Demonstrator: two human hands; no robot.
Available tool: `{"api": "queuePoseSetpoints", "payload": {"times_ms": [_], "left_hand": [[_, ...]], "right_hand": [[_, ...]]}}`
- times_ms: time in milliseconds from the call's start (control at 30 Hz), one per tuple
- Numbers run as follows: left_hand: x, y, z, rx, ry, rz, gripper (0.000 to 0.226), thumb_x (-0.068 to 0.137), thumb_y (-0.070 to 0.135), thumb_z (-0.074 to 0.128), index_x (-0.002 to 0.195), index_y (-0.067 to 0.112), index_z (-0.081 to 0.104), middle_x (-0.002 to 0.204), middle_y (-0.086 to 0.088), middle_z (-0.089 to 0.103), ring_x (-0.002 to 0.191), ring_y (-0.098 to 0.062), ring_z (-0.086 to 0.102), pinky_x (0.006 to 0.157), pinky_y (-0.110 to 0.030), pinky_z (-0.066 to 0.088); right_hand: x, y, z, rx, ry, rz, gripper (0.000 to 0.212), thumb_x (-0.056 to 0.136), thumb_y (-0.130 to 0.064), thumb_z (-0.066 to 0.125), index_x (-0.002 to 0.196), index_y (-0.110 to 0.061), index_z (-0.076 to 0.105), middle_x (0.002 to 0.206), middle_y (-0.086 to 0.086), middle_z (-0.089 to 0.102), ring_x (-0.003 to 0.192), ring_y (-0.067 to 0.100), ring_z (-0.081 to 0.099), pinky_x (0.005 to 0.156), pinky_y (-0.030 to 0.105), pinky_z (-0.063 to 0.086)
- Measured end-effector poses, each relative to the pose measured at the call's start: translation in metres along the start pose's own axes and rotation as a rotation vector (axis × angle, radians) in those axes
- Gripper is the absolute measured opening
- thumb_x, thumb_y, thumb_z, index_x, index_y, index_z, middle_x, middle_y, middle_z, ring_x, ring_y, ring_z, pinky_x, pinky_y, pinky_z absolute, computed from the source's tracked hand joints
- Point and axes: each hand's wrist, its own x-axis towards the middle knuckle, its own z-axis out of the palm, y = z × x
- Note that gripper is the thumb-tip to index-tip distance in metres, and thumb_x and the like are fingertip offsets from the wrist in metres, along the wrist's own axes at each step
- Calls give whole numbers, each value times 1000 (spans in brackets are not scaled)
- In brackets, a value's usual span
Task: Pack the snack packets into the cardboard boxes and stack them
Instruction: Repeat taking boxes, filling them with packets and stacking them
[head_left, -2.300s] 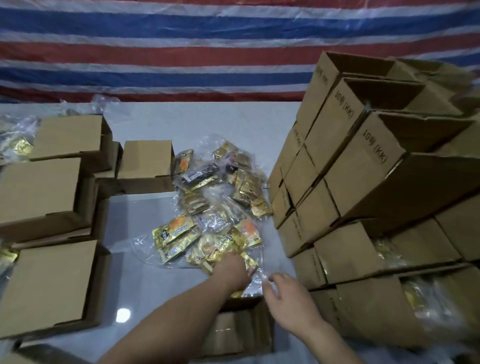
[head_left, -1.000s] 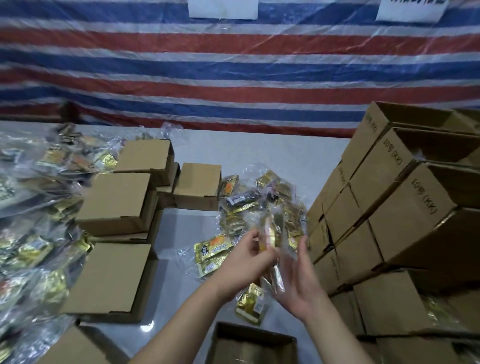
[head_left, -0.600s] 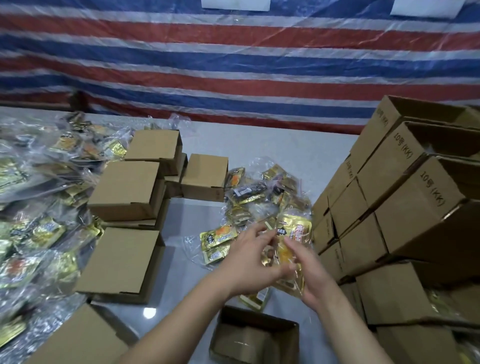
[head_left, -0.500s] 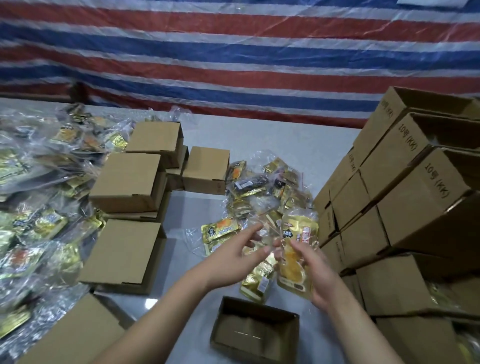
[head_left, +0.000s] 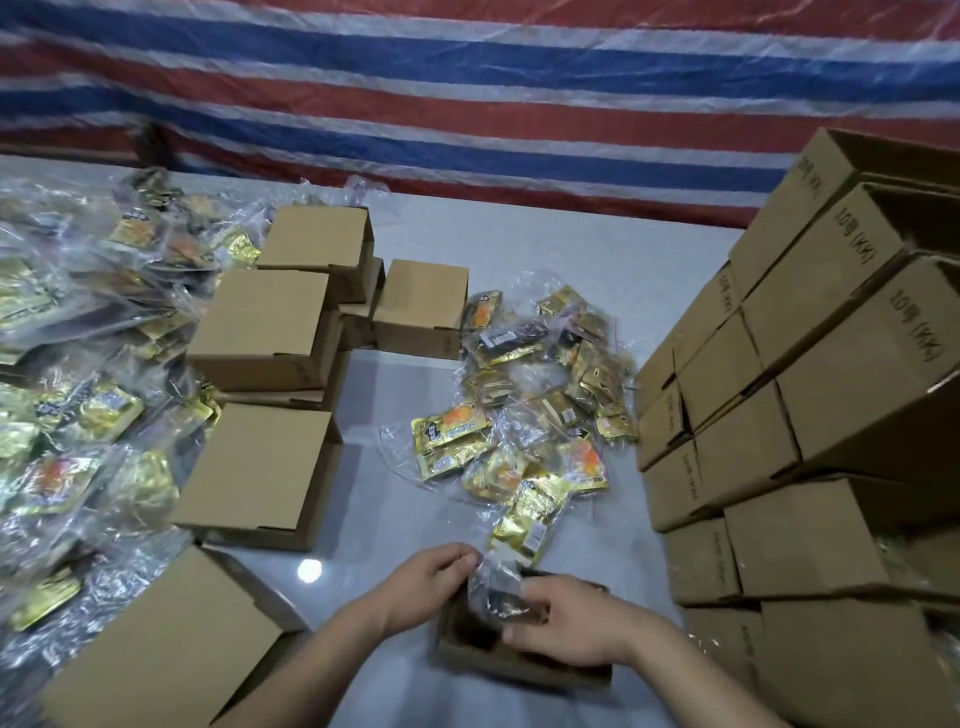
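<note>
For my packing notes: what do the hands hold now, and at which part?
Both hands, left hand and right hand, pinch one clear plastic snack bag at its upper edge, over the open brown cardboard box.

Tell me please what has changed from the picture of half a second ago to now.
Both hands came down and toward the person: the left hand and right hand now press the clear packet into the open box, where before they held it in the air above the box. The loose packets, closed boxes and box stack stayed in place.
</note>
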Motion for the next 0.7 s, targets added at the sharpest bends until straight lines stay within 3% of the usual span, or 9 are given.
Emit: {"api": "queuePoseSetpoints", "payload": {"times_ms": [100, 200, 267, 400, 467, 567, 600, 667, 700], "left_hand": [[0, -1, 5, -85, 41, -20, 20, 102, 30, 51, 99, 29, 71, 100, 11, 72, 91, 8, 62, 84, -9, 45], [-2, -4, 14, -106, 107, -21, 22, 102, 30, 51, 89, 38, 68, 94, 16, 71, 90, 8, 62, 83, -8, 43], [-5, -7, 18, -103, 154, -13, 23, 101, 30, 52, 89, 43, 66, 95, 23, 69, 94, 11, 60, 82, -4, 40], [-9, -11, 21, -81, 177, -11, 22, 100, 29, 54, 91, 47, 62, 96, 33, 65, 97, 20, 54, 81, 2, 34], [-8, -12, 21, -90, 177, -14, 17, 100, 31, 54, 96, 45, 63, 103, 25, 65, 100, 21, 53, 84, 2, 34], [-5, -14, 19, -96, 158, -8, 16, 100, 32, 53, 98, 43, 64, 108, 18, 66, 102, 16, 55, 87, -3, 38], [-4, -15, 19, -89, 153, -8, 15, 101, 32, 53, 101, 40, 66, 110, 17, 66, 102, 14, 56, 89, -4, 38], [-3, -16, 19, -68, 151, -6, 18, 101, 33, 52, 110, 32, 67, 114, 19, 63, 105, 13, 55, 90, -3, 36], [-3, -16, 19, -58, 155, -5, 20, 101, 33, 52, 114, 29, 67, 114, 20, 62, 106, 12, 54, 90, -1, 35]], "right_hand": [[25, 8, 15, -217, -107, 77, 41, 87, -50, 56, 121, -28, 59, 118, -3, 66, 110, 18, 61, 96, 29, 47], [50, 15, 28, -354, -123, 165, 54, 90, -50, 56, 134, -22, 48, 129, 8, 60, 118, 29, 58, 99, 36, 46], [61, 23, 37, -420, -107, 226, 63, 85, -56, 61, 138, -25, 44, 133, 6, 56, 121, 31, 56, 102, 40, 46], [64, 33, 46, -257, -67, 266, 73, 74, -62, 65, 140, -38, 45, 136, -7, 57, 126, 21, 55, 105, 36, 45], [59, 35, 43, -196, -14, 219, 60, 78, -56, 63, 133, -35, 54, 129, -8, 63, 120, 18, 58, 103, 33, 46], [50, 34, 35, -80, 93, 140, 24, 91, -38, 57, 107, -25, 70, 99, -8, 71, 93, 11, 65, 85, 29, 51], [49, 32, 32, -74, 96, 142, 22, 95, -36, 54, 97, -21, 70, 89, -8, 69, 85, 11, 63, 79, 30, 49], [50, 24, 30, -97, 10, 173, 28, 99, -37, 47, 91, -19, 67, 87, -4, 65, 87, 16, 61, 74, 30, 44], [53, 21, 32, -149, -61, 194, 30, 99, -40, 43, 98, -22, 67, 99, 0, 66, 99, 19, 61, 78, 28, 43]]}}
